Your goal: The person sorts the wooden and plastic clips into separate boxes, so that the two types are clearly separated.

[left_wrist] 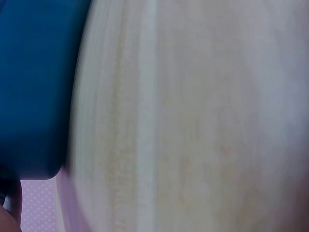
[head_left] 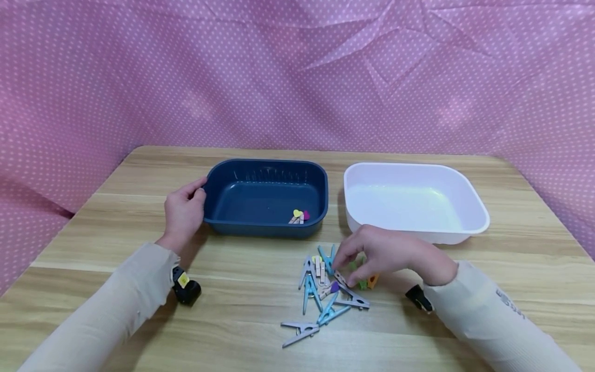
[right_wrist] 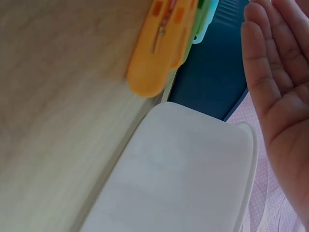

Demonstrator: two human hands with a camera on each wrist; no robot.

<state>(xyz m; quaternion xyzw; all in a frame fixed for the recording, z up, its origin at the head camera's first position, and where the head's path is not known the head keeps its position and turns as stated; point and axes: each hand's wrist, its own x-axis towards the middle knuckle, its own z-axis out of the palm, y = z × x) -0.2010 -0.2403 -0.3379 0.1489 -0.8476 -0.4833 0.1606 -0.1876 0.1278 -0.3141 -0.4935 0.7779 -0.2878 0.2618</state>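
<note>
**Pink, Blue, White and Lots More**

The cloth is pink with little white dots. The table is light brown with wood stripes. There is a dark blue box and a white box. I see a light blue clip, a grey-purple clip, a green clip and an orange clip. Some pale wood pegs show a yellow heart and a purple heart. Both sleeves are cream.

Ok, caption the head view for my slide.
Left hand grips a blue tub; right hand hovers at a clothespin pile, near a white tub.
</note>
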